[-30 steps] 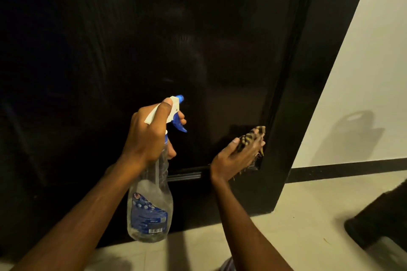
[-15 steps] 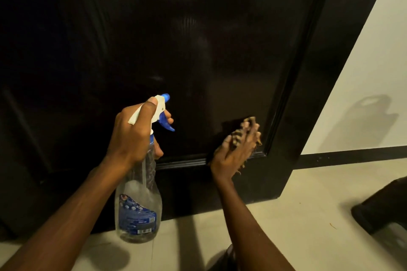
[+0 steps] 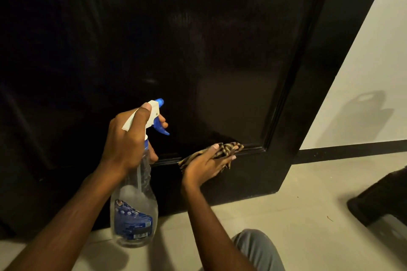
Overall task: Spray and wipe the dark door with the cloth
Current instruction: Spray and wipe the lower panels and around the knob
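The dark glossy door (image 3: 198,50) fills most of the view, with a recessed panel bordered by a moulding. My left hand (image 3: 125,141) grips the neck of a clear spray bottle (image 3: 134,211) with a blue label; its white and blue trigger head points at the door, a finger on the trigger. My right hand (image 3: 204,165) presses a brown-and-tan striped cloth (image 3: 229,149) against the lower moulding of the panel, fingers spread flat over it. Part of the cloth is hidden under my fingers.
Pale floor tiles (image 3: 286,215) run below the door. A white wall (image 3: 363,83) with a black skirting strip (image 3: 352,149) lies to the right. A dark object (image 3: 381,196) stands on the floor at the far right. My grey-clad knee (image 3: 257,248) shows at the bottom.
My right hand and cloth have slid down from the panel's lower right corner onto the bottom moulding and leftward. The left hand with the bottle has hardly moved.
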